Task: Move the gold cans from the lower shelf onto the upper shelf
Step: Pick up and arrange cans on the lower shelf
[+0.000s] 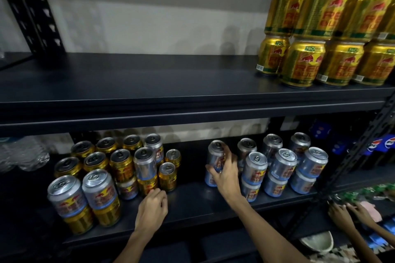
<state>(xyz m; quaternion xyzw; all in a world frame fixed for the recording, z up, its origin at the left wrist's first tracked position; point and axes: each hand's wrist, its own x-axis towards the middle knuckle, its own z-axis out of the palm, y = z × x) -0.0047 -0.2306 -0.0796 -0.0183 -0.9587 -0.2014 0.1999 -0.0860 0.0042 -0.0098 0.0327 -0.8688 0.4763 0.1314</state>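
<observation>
As far as I can count, the upper shelf (149, 83) has eight gold cans (303, 64) showing at its right end, four on the bottom and four stacked on top. The frame edge cuts the pile off though, so the count is rough.

Down on the lower shelf (188, 205) the left bunch (120, 164) is mixed: roughly eleven gold and five silver, some two high, with silver sitting on gold at the front. To the right, well apart from that bunch, are the silver cans (285, 161), seven stacks by my count, the front ones two high.

At the leftmost of those stacks, the right hand (225, 174) has fingers and thumb wrapped round the top silver can (214, 151). Meanwhile the left hand (151, 209) is at the foot of a gold can (147, 184) that sits under a silver one in the mixed bunch. Its fingers are curled against it, but I can't tell if it's actually got a hold.

Far right, another person's two hands (339, 212) are in the next bay, with Pepsi bottles (384, 145) higher up.
</observation>
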